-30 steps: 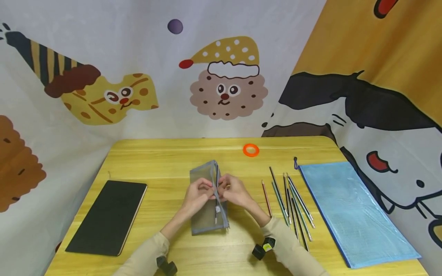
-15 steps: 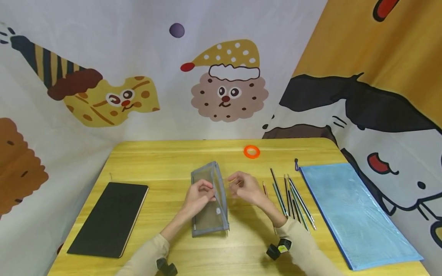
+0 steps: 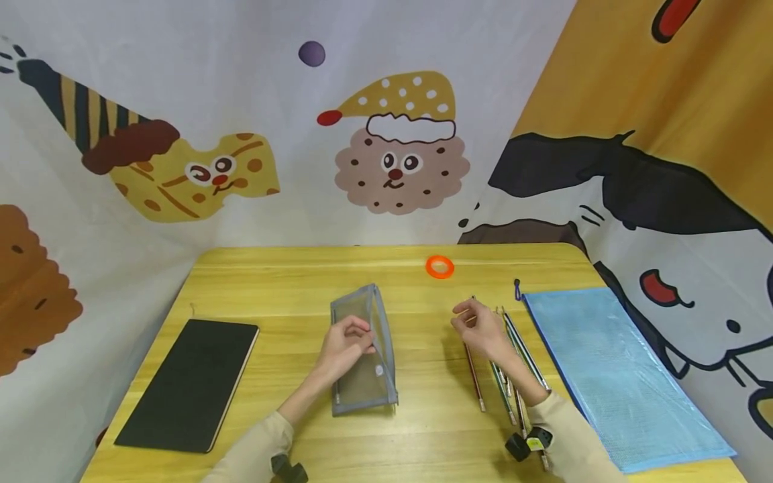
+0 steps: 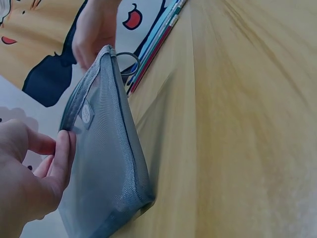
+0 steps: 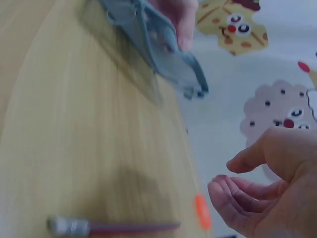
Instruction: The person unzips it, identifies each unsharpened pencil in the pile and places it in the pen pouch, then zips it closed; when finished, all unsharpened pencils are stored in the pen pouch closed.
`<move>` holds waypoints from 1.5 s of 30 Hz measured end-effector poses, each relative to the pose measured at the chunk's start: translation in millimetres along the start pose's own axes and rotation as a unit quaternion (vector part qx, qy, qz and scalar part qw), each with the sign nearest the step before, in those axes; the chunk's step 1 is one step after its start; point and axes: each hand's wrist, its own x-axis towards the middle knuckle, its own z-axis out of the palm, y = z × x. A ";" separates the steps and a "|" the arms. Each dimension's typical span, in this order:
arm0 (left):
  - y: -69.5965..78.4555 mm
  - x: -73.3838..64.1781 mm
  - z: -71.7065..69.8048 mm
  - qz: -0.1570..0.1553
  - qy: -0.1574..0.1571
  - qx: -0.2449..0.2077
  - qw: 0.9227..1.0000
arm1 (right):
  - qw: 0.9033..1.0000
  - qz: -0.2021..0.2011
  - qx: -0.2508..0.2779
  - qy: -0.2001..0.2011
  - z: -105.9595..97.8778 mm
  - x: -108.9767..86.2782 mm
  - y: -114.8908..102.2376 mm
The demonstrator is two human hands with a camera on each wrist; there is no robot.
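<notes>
A grey mesh zip pouch (image 3: 361, 386) stands on its edge on the table, its mouth gaping toward the right. My left hand (image 3: 343, 345) pinches the rim of that mouth between thumb and fingers, as the left wrist view also shows. Over the pencils (image 3: 527, 352) at the right hovers my right hand (image 3: 483, 329), its thumb and fingers apart with nothing between them. It hides the upper part of several pencils. A dark red pencil (image 3: 474, 379) lies nearest to it on the left; its eraser end shows in the right wrist view.
A black notebook (image 3: 193, 386) lies at the left of the wooden table. An orange ring (image 3: 439, 275) is near the back edge. To the right of the pencils lies a blue mesh zip bag (image 3: 622, 376). A printed curtain (image 3: 241, 40) hangs behind the table.
My right hand has let go of the pouch's mouth and moved right, over the pencils. The left hand stays on the pouch's rim.
</notes>
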 end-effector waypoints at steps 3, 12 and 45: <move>-0.1 -0.4 -1.0 -0.003 0.001 -0.002 1.000 | 1.000 0.008 -0.019 0.009 -6.0 -2.0 13.9; -1.4 -0.8 -1.6 -0.004 0.000 -0.005 1.000 | 0.997 0.031 -0.065 0.012 -17.6 -14.1 39.9; -3.8 -2.5 -2.6 -0.004 -0.006 -0.008 1.000 | 0.954 0.032 -0.293 -0.058 -0.8 -3.1 26.2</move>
